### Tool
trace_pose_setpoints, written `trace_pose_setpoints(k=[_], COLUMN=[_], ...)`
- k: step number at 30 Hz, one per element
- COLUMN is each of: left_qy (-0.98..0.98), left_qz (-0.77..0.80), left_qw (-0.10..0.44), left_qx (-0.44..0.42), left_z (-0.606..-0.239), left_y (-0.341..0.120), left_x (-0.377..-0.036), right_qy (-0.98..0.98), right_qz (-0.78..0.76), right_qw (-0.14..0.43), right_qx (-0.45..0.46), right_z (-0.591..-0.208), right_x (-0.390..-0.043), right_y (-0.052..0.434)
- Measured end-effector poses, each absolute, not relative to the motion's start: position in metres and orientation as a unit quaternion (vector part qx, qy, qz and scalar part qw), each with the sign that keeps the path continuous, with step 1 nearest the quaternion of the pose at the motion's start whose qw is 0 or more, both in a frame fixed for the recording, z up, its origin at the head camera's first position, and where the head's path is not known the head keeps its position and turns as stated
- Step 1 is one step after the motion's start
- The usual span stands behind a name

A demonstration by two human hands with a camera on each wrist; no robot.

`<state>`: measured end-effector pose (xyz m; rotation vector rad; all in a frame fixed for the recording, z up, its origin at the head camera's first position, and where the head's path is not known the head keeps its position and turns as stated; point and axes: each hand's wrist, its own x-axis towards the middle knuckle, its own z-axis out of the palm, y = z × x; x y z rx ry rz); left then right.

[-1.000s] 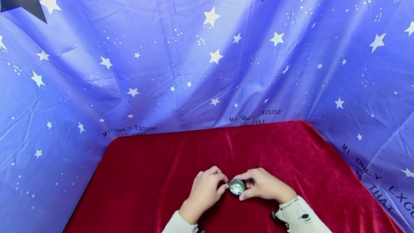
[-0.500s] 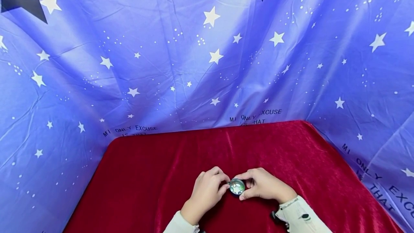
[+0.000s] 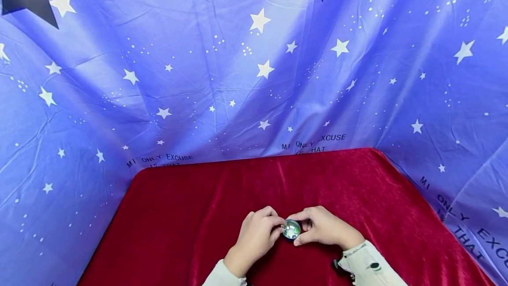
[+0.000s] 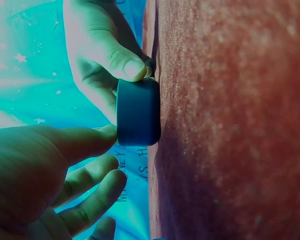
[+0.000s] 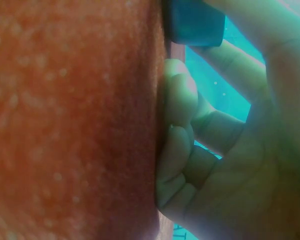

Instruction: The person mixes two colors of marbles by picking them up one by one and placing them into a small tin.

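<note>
- One starry purple-blue backdrop [image 3: 214, 69] hangs round the table, with two big black stars, toward 10 and 1 o'clock in the head view, many white stars, and three patches of black lettering.
- One red velvet tablecloth [image 3: 214, 189] fills the lower part, from about 8 o'clock round to 4.
- Two pale sleeves [image 3: 369, 266] enter near 6 and 5 o'clock; one black fitting [image 3: 338, 267] sits by the right cuff.
- Two hands. The right hand [image 3: 327, 228], at the tub's 3 o'clock, grasps its side between thumb and forefinger; its other fingers are folded against the cloth. The left hand [image 3: 257, 237] is at the tub's 9 o'clock, with fingertips at the rim and lower fingers slack and apart; whether they pinch anything, I cannot tell.
- One dark round tub [image 4: 139, 112] rests upright on the cloth between the hands, toward 5 o'clock in the head view. Its round face points up; it is wider than tall, so its longer dimension lies flat and its central axis stands vertical.
- Glossy green and pale patches [image 3: 296, 230] show within the tub's rim, the green toward 3 o'clock; too small to count or name.
</note>
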<state>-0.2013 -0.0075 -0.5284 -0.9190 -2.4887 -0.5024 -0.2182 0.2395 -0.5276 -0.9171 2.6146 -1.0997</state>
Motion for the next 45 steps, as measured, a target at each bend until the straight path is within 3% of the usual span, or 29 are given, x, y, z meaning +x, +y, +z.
trace_pose_setpoints(k=[45], left_qy=[-0.908], left_qz=[-0.176], left_qw=[0.203], left_qx=[-0.320], left_z=[-0.5263], left_y=[-0.0091], left_x=[-0.2002], right_qy=[0.873], right_qz=[-0.366], right_qw=[0.074], right_qx=[-0.313], right_z=[-0.5290], right_x=[-0.2185], right_y=[0.2398])
